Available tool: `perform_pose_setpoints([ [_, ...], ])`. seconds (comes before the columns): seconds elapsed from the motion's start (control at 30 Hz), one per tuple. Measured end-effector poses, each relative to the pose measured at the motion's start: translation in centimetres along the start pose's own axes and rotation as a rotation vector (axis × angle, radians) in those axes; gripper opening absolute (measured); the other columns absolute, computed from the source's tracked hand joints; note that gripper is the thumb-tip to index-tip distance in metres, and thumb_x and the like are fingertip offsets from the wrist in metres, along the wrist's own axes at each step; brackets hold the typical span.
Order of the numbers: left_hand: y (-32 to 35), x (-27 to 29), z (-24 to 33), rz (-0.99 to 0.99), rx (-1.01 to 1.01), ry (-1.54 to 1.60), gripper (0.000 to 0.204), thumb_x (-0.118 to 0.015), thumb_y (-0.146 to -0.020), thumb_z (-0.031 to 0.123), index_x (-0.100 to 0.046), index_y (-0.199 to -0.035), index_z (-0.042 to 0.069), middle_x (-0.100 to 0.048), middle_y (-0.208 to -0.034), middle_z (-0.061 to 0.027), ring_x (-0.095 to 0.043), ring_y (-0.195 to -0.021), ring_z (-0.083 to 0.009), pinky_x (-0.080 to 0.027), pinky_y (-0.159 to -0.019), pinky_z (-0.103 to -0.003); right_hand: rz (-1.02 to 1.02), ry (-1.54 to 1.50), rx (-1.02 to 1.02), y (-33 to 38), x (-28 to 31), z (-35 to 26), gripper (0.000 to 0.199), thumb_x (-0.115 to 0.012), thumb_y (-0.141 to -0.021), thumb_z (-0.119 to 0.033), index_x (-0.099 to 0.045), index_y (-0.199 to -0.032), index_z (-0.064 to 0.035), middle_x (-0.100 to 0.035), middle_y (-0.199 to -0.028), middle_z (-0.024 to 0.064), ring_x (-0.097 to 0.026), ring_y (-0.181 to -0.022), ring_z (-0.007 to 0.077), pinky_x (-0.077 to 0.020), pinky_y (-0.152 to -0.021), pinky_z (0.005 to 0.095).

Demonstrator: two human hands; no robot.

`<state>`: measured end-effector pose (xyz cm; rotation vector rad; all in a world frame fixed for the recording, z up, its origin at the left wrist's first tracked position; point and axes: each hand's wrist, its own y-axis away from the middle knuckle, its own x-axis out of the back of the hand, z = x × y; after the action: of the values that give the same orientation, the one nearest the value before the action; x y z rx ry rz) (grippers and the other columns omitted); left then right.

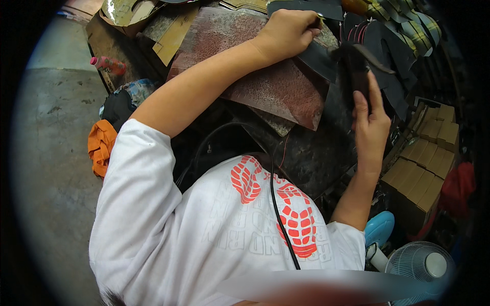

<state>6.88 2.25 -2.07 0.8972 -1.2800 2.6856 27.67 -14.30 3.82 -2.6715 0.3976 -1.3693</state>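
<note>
The head view showed the right hand [371,120] pinching a blurred dark piece [353,66] between thumb and fingers, right of a reddish slab [268,92]. The left hand [287,34] had its fingers curled together above a black sheet [319,62]; what they pinched, I couldn't tell. The piece seemed light and bendy, probably best held by its near edge.

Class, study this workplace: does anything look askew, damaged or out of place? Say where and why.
The reddish board in front of the person looks odd: its surface is blotchy and worn-looking, and it lies askew over a speckled slab, whose corner juts out beneath. No spill is evident.
</note>
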Motion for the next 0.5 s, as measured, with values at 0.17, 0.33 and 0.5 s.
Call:
perform_pose_setpoints([
  [0.17, -0.3, 0.4, -1.2, -0.085, 0.641, 0.766, 0.011, -0.065, -0.097, 0.008, -0.067, -0.095, -0.003, -0.071, -0.081, -0.0079, -0.068, -0.071, -0.0129, -0.057, -0.065, -0.027, -0.072, 0.113, -0.060, 1.3, -0.8, 0.5, 0.051, -0.061, -0.102, -0.037, -0.052, -0.150, -0.0218, -0.073, -0.107, 0.0223, -0.073, -0.095, 0.0401, -0.0558, -0.077, 0.0438],
  [0.33, -0.2, 0.4, -1.1, -0.175, 0.603, 0.722, 0.009, -0.064, -0.097, 0.006, -0.066, -0.096, -0.003, -0.071, -0.082, -0.0077, -0.068, -0.070, -0.0129, -0.057, -0.065, -0.027, -0.071, 0.107, -0.082, 1.5, -1.4, 0.7, 0.051, -0.061, -0.103, -0.037, -0.051, -0.150, -0.0214, -0.073, -0.108, 0.0226, -0.073, -0.096, 0.0407, -0.0555, -0.077, 0.0449],
  [0.5, -0.3, 0.8, -0.6, -0.165, 0.599, 0.664, 0.010, -0.064, -0.096, 0.007, -0.066, -0.096, -0.003, -0.071, -0.081, -0.0076, -0.068, -0.070, -0.0131, -0.057, -0.065, -0.027, -0.066, 0.078, -0.072, 1.5, -0.9, 0.7, 0.051, -0.061, -0.103, -0.036, -0.050, -0.150, -0.0218, -0.074, -0.108, 0.0220, -0.073, -0.096, 0.0395, -0.0557, -0.077, 0.0444],
])
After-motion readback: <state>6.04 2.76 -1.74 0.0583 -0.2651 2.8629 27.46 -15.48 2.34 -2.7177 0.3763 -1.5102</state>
